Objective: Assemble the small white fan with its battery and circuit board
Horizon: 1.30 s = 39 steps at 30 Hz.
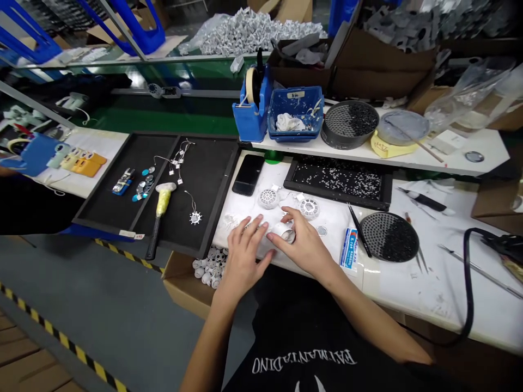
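Note:
My right hand [307,243] has its thumb and fingers closed around a small white cup-shaped plastic part [283,232], whose opening faces right. To its left, my left hand [244,255] is spread over the white work surface, fingers apart, with nothing visible in it. Just beyond the hands lie two clear round parts with white spoked discs, one on the left [268,198] and another on the right [309,207]. A small silvery disc [322,231] rests beside my right hand. What lies under the left fingers is hidden.
A black phone [248,175], a tray of tiny pieces [291,175], a glue tube [348,248], black tweezers [359,230] and a perforated dish [378,226] surround the hands. On the left, a black tray [204,179] carries a yellow-wrapped hammer-like tool [162,204]. Below stands a carton [183,291] of white parts.

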{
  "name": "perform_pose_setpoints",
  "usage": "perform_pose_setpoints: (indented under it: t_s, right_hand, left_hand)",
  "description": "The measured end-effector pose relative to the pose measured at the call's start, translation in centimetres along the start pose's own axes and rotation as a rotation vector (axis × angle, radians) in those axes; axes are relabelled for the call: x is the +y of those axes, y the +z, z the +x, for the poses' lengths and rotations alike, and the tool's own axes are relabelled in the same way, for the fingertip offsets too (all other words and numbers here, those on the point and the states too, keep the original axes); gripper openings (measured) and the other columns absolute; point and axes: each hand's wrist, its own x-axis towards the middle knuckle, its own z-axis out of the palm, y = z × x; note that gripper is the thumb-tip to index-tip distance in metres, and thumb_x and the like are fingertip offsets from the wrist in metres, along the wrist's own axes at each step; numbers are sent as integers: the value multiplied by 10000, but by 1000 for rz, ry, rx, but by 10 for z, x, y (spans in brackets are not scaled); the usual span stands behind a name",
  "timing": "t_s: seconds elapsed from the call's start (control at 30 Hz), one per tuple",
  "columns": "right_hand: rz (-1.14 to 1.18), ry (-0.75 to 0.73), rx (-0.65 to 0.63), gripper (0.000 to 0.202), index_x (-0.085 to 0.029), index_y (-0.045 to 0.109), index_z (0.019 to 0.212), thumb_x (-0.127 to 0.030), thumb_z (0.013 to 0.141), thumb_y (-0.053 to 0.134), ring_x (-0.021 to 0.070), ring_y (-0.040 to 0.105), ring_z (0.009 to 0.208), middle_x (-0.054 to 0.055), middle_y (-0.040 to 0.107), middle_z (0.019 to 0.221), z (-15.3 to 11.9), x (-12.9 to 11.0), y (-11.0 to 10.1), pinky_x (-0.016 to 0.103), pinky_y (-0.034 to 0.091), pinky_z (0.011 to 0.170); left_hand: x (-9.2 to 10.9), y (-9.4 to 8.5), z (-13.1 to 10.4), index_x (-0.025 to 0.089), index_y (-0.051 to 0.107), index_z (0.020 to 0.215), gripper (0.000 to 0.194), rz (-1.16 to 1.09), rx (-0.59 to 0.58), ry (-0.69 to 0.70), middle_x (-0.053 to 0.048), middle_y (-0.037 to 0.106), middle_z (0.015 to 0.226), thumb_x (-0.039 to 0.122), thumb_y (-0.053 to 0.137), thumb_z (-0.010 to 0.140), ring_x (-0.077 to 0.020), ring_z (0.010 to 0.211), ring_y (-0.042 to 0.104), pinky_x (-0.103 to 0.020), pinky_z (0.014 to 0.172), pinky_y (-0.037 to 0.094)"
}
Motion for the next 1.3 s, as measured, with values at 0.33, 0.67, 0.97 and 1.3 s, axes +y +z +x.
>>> perform_pose_setpoints:
  t_s: [0.33, 0.67, 0.97, 1.3]
  right_hand:
    - [239, -177, -128, 551, -318, 542, 1439, -472, 968, 781, 229, 693, 1213, 75, 547, 1535, -13, 10, -14, 409, 653, 1002]
    - [-259, -371, 22, 354, -257, 632, 1380, -410, 1061, 649, 324, 603, 1342, 117, 601, 1460, -21, 12, -4, 556, 583, 1107]
    - [-155, -379, 13, 329, -296, 669, 1376, -369, 1056, 654, 305, 592, 1342, 100, 589, 1439, -20, 13, -18, 537, 556, 1147]
    - [-199, -436, -47, 295, -293, 693, 1334, -351, 1046, 678, 307, 537, 1383, 101, 537, 1527, -19, 8, -16, 519, 575, 1094]
  left_hand:
    - [-6, 3, 15, 246, 467, 1587, 613, -147, 32, 46, -148, 656, 1396, 273, 691, 1017, -316, 1340, 599, -514, 1162, 422]
    - [-5, 5, 11, 248, 549, 1488, 516, -164, 75, -42, -123, 646, 1366, 252, 703, 996, -308, 1302, 582, -514, 1168, 404]
    - [-2, 5, 9, 266, 540, 1476, 492, -129, 83, -59, -129, 660, 1371, 293, 696, 1010, -312, 1297, 605, -509, 1143, 429]
    - [3, 9, 11, 262, 536, 1508, 511, -153, 22, -9, -126, 671, 1378, 303, 670, 1016, -315, 1339, 591, -511, 1178, 397]
